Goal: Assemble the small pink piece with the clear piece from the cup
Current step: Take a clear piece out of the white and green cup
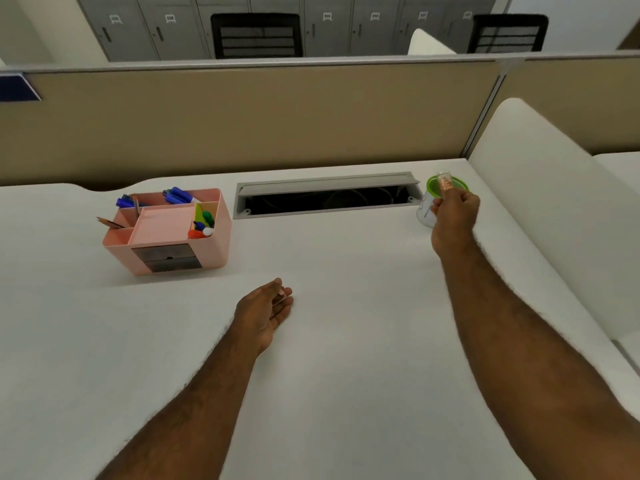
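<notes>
Right hand (453, 206) pinches the clear piece (444, 180) at fingertips, just above the green-rimmed cup (429, 216). Left hand (268, 311) rests on the desk (329, 341), loosely cupped around the pink piece (282, 295), barely visible. Both parts look light, rigid, slick; pinch by the sides, keep mating ends free.
</notes>
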`<action>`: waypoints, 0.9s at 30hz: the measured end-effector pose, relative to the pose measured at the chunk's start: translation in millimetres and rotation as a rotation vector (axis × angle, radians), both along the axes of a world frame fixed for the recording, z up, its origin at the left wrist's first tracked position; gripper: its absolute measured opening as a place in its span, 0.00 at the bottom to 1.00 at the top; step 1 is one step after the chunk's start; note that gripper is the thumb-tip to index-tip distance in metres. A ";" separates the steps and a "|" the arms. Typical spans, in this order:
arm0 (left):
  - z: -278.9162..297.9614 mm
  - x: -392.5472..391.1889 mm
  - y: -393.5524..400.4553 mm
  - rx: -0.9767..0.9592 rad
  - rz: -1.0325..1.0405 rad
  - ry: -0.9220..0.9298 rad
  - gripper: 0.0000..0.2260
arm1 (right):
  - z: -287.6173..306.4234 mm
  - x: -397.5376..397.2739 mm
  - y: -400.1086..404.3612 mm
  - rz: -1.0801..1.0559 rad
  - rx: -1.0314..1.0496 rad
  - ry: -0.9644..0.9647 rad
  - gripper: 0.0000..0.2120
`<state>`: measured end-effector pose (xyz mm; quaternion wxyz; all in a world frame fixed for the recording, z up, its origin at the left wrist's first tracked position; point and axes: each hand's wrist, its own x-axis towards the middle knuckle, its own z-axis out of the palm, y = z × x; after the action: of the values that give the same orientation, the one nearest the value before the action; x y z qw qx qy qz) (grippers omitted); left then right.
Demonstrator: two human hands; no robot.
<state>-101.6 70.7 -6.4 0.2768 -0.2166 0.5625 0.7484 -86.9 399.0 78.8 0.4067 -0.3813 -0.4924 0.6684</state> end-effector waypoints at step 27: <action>-11.5 -15.5 7.5 -0.004 0.044 0.005 0.08 | -0.4 -18.5 87.3 0.109 0.873 -0.933 0.16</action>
<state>-117.1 78.2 -17.9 0.2584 -0.2276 0.5598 0.7537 -105.5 486.3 78.4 0.2329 -0.4057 -0.8632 0.1898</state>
